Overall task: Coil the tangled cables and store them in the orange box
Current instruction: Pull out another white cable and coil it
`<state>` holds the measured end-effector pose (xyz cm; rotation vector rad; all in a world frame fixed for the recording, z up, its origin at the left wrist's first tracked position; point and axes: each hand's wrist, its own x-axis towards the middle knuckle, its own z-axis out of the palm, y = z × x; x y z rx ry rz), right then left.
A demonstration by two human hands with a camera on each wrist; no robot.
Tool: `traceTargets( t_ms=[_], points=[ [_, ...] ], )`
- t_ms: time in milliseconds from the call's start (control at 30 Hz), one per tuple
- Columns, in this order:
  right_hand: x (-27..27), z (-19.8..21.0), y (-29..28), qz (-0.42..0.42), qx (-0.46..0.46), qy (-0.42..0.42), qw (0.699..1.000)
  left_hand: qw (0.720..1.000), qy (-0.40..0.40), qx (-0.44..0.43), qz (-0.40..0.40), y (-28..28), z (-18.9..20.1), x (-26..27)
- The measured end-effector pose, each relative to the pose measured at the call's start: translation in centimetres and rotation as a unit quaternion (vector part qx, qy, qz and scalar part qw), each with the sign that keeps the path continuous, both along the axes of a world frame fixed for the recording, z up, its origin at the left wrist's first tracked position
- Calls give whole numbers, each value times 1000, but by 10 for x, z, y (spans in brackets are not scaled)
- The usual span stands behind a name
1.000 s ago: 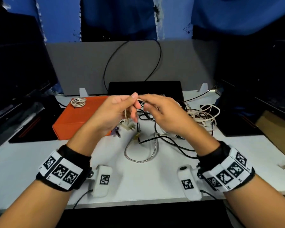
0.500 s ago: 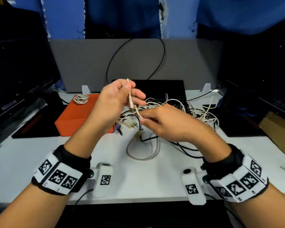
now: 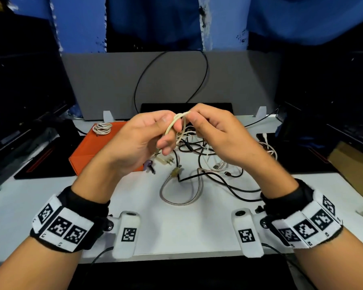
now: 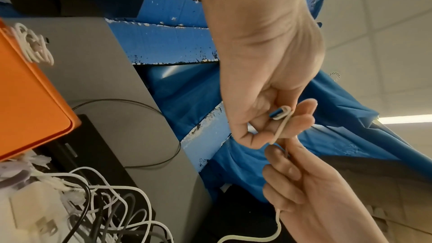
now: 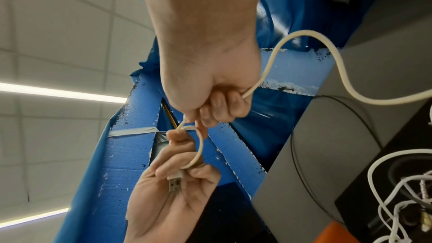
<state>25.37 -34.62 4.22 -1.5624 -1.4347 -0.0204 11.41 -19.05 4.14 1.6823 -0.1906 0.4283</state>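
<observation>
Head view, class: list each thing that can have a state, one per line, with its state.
Cream USB cable: partly looped, held up between both hands.
Left hand: grips the loop.
Right hand: pinches the cable.
Orange box: closed.
Coiled white cable: lying on the box.
Cable pile: tangled on the table.

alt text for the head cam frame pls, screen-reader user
Two hands, left hand and right hand, raised over a white desk, wind a cream cable into a small loop between their fingertips. Below lies a tangle of black and white cables; left of it sits an orange box carrying one coiled cable.
</observation>
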Motion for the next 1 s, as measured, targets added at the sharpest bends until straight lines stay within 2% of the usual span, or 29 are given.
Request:
traceTargets(
  t_ms=[100, 233, 333, 400, 500, 633, 700, 767, 833, 900, 1000],
  points=[
    [-2, -1, 2, 45, -2, 73, 996, 998, 15, -56, -18, -2, 1, -2],
    [-5, 3, -1, 48, -5, 121, 991, 991, 44, -121, -36, -8, 2, -1],
    [-10, 6, 0, 69, 1, 183, 981, 988, 47, -142, -38, -10, -1, 0],
    [-11, 7, 0, 63, 10, 189, 980, 988, 43, -143, -34, -12, -2, 1],
    [-8, 8, -2, 20, 26, 127, 991, 991, 35, -126, -27, -15, 0, -1],
    [0, 5, 0, -13, 56, 112, 992, 995, 12, -99, -27, -16, 5, -3],
    [-1, 0, 3, -46, 38, 43, 997, 993, -8, -116, -14, -16, 6, -2],
    [-5, -3, 5, -86, -55, -47, 994, 985, -42, -164, 18, -14, 5, 0],
    [-9, -2, 3, -119, -184, -130, 967, 976, -72, -201, 49, -11, 3, 3],
    [-14, -1, 0, -115, -253, -186, 942, 977, -85, -182, 72, -12, 1, 6],
    [-20, -1, -4, -58, -277, -215, 935, 986, -74, -112, 100, -13, -2, 10]
  ],
)
